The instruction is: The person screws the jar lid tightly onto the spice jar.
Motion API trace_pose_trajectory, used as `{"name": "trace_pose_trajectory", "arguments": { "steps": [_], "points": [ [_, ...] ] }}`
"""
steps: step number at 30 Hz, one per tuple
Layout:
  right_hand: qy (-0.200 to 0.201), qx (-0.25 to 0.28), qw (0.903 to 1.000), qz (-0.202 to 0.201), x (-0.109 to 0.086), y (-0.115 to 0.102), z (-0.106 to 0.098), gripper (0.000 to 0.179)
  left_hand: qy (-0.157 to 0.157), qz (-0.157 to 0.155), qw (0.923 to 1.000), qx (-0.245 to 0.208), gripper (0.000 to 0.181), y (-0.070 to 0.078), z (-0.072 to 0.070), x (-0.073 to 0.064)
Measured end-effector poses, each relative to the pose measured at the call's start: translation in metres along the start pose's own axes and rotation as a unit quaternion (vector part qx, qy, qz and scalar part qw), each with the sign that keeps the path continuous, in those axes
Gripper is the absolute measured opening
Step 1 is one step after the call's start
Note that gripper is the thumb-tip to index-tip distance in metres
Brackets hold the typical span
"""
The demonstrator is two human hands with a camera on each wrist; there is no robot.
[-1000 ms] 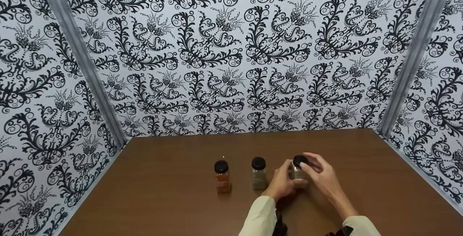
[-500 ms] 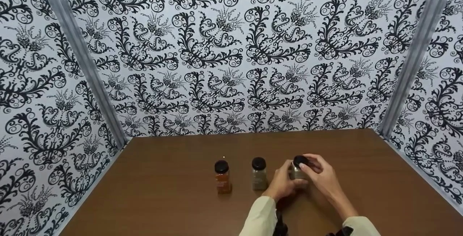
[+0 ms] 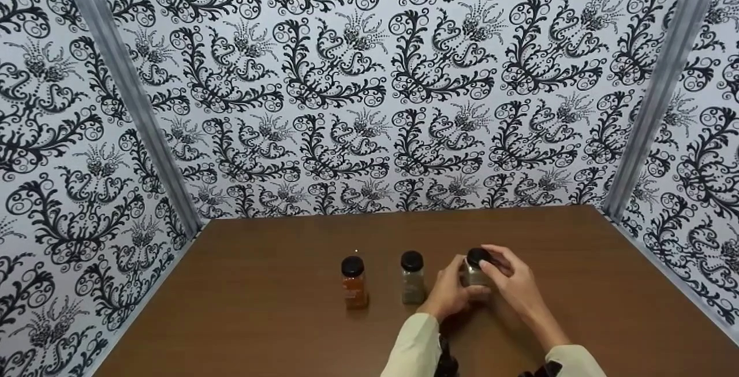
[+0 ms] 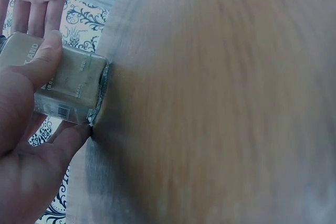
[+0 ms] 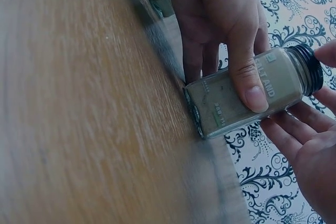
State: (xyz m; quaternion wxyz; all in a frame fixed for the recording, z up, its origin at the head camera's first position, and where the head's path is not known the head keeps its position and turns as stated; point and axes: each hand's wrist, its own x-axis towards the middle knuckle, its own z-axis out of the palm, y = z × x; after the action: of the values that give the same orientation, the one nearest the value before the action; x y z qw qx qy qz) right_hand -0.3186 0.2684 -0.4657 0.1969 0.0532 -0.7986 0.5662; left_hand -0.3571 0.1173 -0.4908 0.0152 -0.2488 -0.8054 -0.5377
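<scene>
A square glass spice jar [image 5: 212,111] of beige-grey powder, with white lettering on its side, stands upright at the table's right half. My left hand [image 3: 453,293] grips its body, the thumb lying across the lettered face in both wrist views. Around the black ribbed lid [image 3: 478,256] are the thumb and fingers of my right hand [image 3: 519,287], pinching it from the right. The lid sits on the jar's neck. Left of my hands stand a jar of grey-green spice [image 3: 413,287] and a jar of orange-red spice [image 3: 355,291], both capped in black.
The brown wooden table [image 3: 260,284] runs back to a wall [image 3: 346,105] papered in black scrolls on white. Similar panels close in both sides, with grey strips at the corners. The grey-green jar stands close beside my left wrist.
Both hands keep their places on the beige-grey jar, with only a very slight shift in the view. The other two jars stay where they were.
</scene>
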Motion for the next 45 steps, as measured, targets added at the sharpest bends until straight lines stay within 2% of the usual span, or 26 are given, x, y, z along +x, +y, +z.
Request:
{"name": "trace_pose_trajectory", "arguments": {
  "steps": [3,13,20,26,33,39,45],
  "points": [
    [-0.004,-0.001,1.0,0.008,-0.0008,-0.0003,0.0003,0.035,-0.009,-0.005,0.9999,-0.011,0.048,-0.0003,0.0001,-0.0006],
    [-0.003,0.002,0.9997,0.023,-0.0014,0.0004,0.0005,0.036,-0.006,-0.005,1.0,-0.001,0.047,0.0005,0.0003,-0.0021],
    [-0.005,-0.016,0.9998,0.005,-0.0018,0.0006,-0.0002,0.038,-0.001,-0.002,1.0,0.005,0.047,0.0,0.0001,-0.0017],
    [0.003,-0.002,1.0,-0.001,-0.0008,0.0001,0.0011,0.035,0.0,-0.004,0.9999,0.011,0.047,0.0007,-0.0002,-0.0003],
    [0.011,-0.015,0.9998,0.004,0.0019,0.0003,0.0015,0.038,-0.008,-0.024,0.9996,0.013,0.049,0.0009,-0.0019,0.0021],
    [0.004,-0.032,0.9995,-0.002,0.0007,0.0001,0.0,0.04,-0.007,-0.025,0.9996,0.014,0.049,-0.0002,-0.0015,0.0028],
    [0.001,-0.008,0.9998,-0.019,-0.0002,0.0006,0.0008,0.036,-0.006,-0.025,0.9996,0.013,0.049,-0.0016,-0.0009,0.0024]
  ]
}}
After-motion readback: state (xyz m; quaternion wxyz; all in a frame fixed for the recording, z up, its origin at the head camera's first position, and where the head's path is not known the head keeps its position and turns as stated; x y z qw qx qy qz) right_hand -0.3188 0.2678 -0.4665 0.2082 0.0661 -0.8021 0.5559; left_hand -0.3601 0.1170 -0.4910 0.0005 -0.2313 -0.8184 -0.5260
